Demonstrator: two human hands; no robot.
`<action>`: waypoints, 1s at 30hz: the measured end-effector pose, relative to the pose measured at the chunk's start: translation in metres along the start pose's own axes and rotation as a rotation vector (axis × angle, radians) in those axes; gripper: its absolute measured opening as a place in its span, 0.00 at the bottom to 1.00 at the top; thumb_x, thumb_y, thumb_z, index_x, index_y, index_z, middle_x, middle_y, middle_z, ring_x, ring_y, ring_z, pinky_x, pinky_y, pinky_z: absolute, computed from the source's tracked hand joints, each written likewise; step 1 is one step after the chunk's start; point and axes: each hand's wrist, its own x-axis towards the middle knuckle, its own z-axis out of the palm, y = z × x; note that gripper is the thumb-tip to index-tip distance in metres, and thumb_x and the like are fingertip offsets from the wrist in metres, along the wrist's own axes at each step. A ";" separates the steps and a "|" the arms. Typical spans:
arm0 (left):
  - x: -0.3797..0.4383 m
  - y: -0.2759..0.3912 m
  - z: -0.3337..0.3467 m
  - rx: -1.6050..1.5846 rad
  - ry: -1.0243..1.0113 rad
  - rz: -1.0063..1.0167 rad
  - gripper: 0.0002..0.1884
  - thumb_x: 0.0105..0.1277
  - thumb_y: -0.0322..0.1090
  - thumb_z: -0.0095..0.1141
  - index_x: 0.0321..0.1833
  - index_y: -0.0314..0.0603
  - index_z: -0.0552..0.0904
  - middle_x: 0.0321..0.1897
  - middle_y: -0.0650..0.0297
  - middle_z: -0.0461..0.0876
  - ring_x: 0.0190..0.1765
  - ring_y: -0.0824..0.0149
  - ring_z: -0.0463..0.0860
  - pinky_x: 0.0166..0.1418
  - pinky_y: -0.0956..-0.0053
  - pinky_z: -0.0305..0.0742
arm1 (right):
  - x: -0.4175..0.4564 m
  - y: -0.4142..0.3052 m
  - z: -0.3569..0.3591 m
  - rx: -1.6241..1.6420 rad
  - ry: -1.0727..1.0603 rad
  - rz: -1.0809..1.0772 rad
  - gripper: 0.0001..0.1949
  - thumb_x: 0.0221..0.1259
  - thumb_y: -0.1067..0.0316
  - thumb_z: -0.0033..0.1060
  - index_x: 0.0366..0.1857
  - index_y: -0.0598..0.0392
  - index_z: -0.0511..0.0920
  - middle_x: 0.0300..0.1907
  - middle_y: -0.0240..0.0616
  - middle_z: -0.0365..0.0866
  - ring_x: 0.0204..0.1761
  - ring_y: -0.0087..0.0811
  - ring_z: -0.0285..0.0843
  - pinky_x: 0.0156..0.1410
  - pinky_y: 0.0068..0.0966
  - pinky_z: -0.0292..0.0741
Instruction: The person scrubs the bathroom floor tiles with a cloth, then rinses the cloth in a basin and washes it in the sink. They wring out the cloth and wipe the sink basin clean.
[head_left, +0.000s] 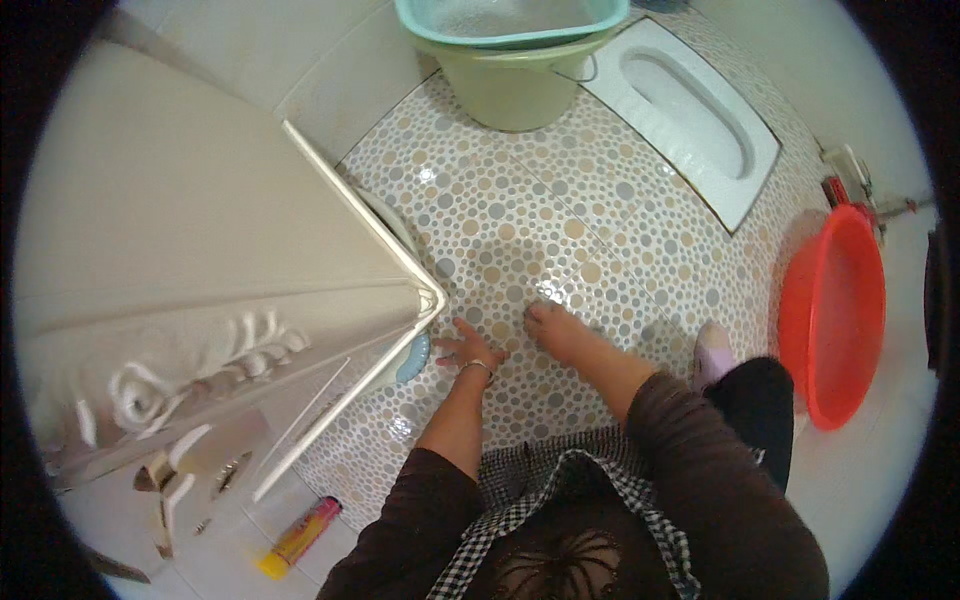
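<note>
My left hand (472, 349), with a bracelet at the wrist, is held over the pebble-patterned tile floor (517, 225) with its fingers apart and nothing in them. It is nearest to a light blue scalloped rim (412, 358), which is partly hidden by a cream door or panel (375, 232). To its right, my right hand (559, 330) hangs over the floor with its fingers close together; its palm side is hidden, and no object shows in it. Beyond both hands stands a pale green bucket (514, 97), with a turquoise basin (510, 37) holding foamy water on top.
A white squat toilet (690, 112) lies at the upper right. A red plastic basin (832, 322) stands tilted by the right wall, below a tap and pipe fitting (859, 176). A pink shoe (712, 352) shows near it. A yellow and pink tube-shaped container (300, 538) lies at the lower left.
</note>
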 end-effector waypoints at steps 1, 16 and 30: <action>0.002 -0.003 -0.002 0.014 -0.031 0.017 0.70 0.47 0.54 0.76 0.78 0.59 0.28 0.73 0.31 0.21 0.74 0.24 0.32 0.68 0.37 0.62 | -0.005 -0.008 -0.026 -0.006 0.004 -0.002 0.21 0.55 0.71 0.58 0.56 0.50 0.77 0.64 0.37 0.65 0.61 0.52 0.67 0.60 0.42 0.76; 0.016 -0.012 0.012 -0.207 0.102 0.035 0.66 0.47 0.55 0.74 0.78 0.41 0.37 0.74 0.30 0.38 0.73 0.22 0.38 0.72 0.34 0.47 | 0.185 0.032 -0.099 0.383 0.733 -0.176 0.27 0.55 0.81 0.52 0.62 0.51 0.71 0.69 0.50 0.60 0.67 0.56 0.60 0.72 0.42 0.64; 0.077 0.113 -0.071 -0.067 0.391 -0.077 0.62 0.49 0.57 0.71 0.79 0.48 0.42 0.75 0.34 0.34 0.71 0.21 0.48 0.66 0.31 0.59 | 0.389 -0.033 -0.091 0.041 0.382 -0.880 0.28 0.52 0.65 0.62 0.62 0.51 0.73 0.67 0.46 0.64 0.75 0.49 0.51 0.78 0.47 0.49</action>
